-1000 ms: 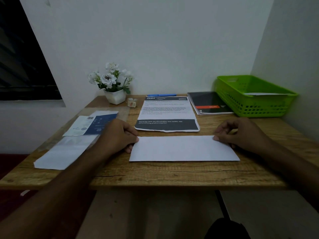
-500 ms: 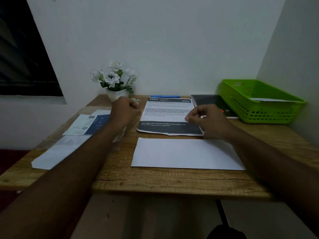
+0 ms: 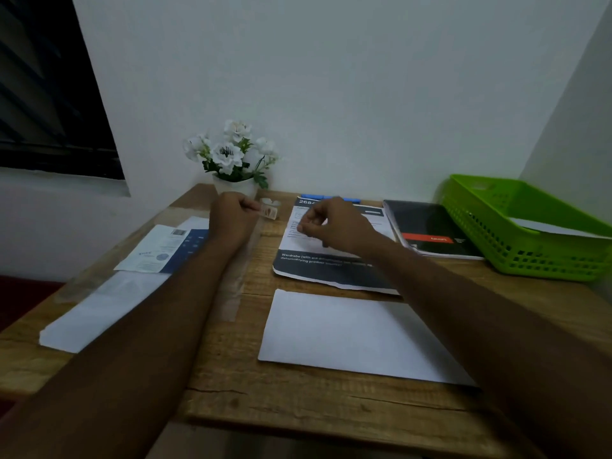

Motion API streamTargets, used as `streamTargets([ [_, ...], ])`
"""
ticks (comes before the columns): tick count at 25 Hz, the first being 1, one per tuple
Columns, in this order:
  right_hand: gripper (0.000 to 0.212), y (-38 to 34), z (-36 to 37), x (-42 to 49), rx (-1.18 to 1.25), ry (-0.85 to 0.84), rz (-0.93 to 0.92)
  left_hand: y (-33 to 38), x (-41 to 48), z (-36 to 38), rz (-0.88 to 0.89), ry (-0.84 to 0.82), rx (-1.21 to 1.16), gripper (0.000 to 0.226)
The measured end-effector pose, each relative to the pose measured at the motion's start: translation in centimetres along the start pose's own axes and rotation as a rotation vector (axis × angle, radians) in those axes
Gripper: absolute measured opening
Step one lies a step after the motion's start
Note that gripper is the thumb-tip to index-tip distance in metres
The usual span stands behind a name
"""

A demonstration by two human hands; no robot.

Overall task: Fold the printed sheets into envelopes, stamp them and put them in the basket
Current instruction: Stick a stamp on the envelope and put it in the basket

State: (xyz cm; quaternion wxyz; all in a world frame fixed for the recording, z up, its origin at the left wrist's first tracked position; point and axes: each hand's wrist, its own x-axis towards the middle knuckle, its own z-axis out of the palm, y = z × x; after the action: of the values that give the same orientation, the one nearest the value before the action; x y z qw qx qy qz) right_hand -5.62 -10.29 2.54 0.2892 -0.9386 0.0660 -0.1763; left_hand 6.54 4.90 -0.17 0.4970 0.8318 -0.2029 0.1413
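Closer than both hands lies the envelope (image 3: 357,332); left hand (image 3: 231,218) pinches a stamp (image 3: 270,212), right hand (image 3: 332,226) unclear.

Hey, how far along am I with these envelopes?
Done: a white paper, likely an envelope, lies in the basket, and a folded envelope sits on the table. In hand: your left hand seems to pinch the stamp by the flowerpot; your right hand hovers curled over the printed sheet. Left: stamp the folded envelope, basket it, then fold that flat sheet.
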Motion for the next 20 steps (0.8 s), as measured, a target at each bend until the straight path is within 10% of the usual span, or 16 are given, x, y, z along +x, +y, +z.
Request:
streamTargets([
  [20, 0.021, -1.3, 4.9, 8.7, -0.395, -0.018, -0.048, -1.4, 1.3, -0.7, -0.01, -0.025, -0.042, 0.02],
])
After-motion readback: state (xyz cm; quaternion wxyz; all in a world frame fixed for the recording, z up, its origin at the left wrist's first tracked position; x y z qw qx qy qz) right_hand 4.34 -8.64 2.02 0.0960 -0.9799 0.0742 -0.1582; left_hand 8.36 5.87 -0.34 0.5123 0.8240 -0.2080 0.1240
